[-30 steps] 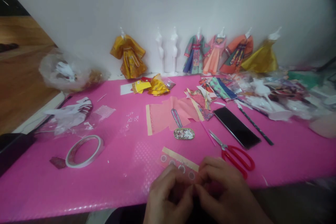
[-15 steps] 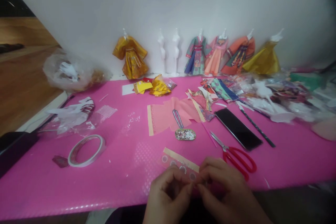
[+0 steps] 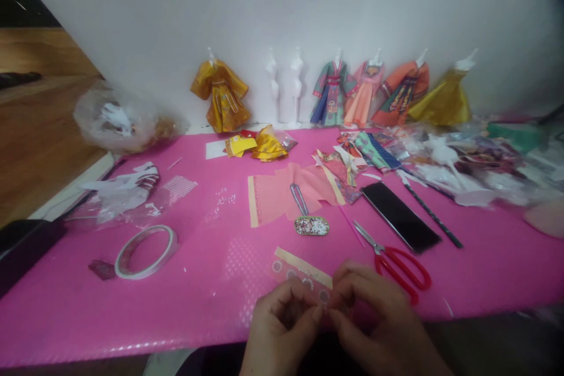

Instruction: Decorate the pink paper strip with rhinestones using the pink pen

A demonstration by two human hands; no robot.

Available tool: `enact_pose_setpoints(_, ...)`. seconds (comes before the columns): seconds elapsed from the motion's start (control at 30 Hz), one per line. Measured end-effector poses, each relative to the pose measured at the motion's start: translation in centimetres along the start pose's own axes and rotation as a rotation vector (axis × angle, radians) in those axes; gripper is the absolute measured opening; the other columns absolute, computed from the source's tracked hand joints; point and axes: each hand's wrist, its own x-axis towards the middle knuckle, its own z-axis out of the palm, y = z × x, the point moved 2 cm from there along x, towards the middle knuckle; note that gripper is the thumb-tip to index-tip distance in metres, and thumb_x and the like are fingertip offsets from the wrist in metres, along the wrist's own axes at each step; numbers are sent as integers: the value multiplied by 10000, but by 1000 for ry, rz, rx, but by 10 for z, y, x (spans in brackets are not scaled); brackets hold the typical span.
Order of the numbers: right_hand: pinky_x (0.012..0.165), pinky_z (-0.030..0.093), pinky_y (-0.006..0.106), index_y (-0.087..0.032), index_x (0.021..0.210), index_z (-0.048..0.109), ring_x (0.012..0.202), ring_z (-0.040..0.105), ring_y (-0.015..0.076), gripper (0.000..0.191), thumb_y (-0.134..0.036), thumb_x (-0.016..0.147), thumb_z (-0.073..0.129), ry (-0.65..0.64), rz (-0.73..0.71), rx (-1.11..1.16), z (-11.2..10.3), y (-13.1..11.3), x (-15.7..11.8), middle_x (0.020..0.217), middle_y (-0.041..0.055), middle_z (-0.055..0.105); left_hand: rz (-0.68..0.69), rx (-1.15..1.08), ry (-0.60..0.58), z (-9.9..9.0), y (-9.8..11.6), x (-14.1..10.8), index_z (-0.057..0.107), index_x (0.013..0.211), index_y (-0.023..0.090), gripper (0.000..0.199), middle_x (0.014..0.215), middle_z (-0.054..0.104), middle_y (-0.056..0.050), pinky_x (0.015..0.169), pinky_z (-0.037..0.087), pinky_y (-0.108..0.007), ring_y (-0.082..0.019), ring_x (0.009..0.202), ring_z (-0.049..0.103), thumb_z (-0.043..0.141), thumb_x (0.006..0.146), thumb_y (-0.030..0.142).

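At the table's front edge, a strip of pink fabric with a cream border and white round motifs lies partly beneath my fingers. My left hand is closed in a pinch at the strip's near edge, thumb against fingertips. Beside it, my right hand pinches close to the same edge, its fingertips almost meeting the left ones. Whatever small thing may sit between the fingertips is hidden. Just beyond lie a glittery oval hair clip and a larger pink fabric piece. Red-handled scissors rest right of my right hand.
A black phone lies behind the scissors. A tape roll is on the left of the pink table. Small dressed mannequins and two bare ones stand along the wall. Plastic bags and fabric scraps crowd the back right.
My right hand has shifted very slightly left and up at the strip. Both hands stay pinched there, and the things on the table lie as before.
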Motion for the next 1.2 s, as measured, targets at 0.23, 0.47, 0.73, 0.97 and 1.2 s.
enact_pose_setpoints(0.23,589,424,249,-209,711,573,656,579,123,161,-51,733,557,12,-15,-20,0,1,2,714,-29,573,3,3,16,1,2,2,669,753,189,48,840,708,-34,747,501,-309,-181,835,662,687,786,159)
enact_pose_setpoints(0.47,574,424,245,-208,684,549,645,572,124,157,-60,737,551,7,-7,-15,-1,0,2,708,-27,566,11,2,34,1,0,1,665,724,191,54,807,695,-29,728,499,-309,-181,807,660,701,747,158)
enact_pose_setpoints(0.73,573,418,245,-210,688,541,640,565,125,175,-37,714,540,21,-27,-22,0,2,2,704,-28,564,-34,59,47,2,2,2,680,777,194,62,843,722,-34,759,524,-319,-190,824,677,718,735,171)
enact_pose_setpoints(0.97,604,411,276,-194,670,545,663,539,146,151,-70,755,525,28,42,-56,-2,11,6,710,-5,555,260,739,178,-35,0,-11,615,867,226,83,851,663,-32,707,528,-323,-194,812,641,545,898,195)
enact_pose_setpoints(1.2,628,379,292,-181,670,546,667,529,149,152,-98,797,562,-28,18,-257,7,30,7,699,-6,552,651,1417,-142,-44,-7,-14,589,1133,215,308,1247,634,-117,973,469,-544,-313,1217,522,544,856,86)
